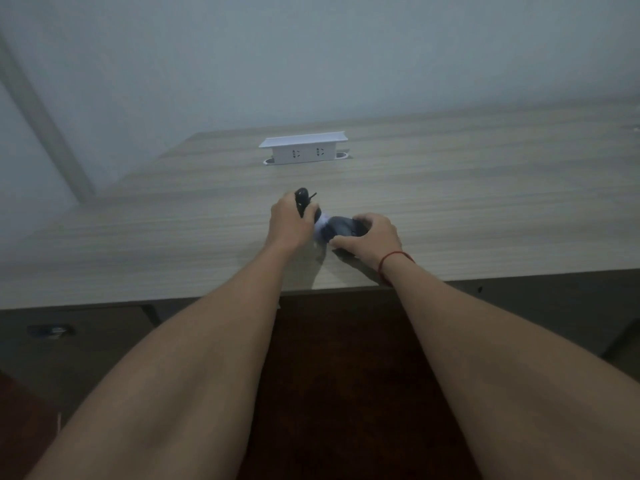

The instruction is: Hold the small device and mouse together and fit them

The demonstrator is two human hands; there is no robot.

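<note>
Hands gripping dark objects, left hand (289,216) and right hand (372,235), possibly cloth, before white socket box (304,150).

Both bare forearms reach forward, left grip (290,220) and right grip (372,237) curled, nearly touching.

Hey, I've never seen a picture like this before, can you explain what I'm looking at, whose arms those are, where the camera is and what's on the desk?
This is one picture from a camera worn on a person's head, looking forward and down, so the two bare arms are the wearer's own. The left hand grips a small black object, too dim to identify. The right hand, with a red string at its wrist, holds a dark grey and white item, maybe cloth. Both sit over a wooden desk. Farther back, a white pop-up socket box rises from the desktop.
</note>
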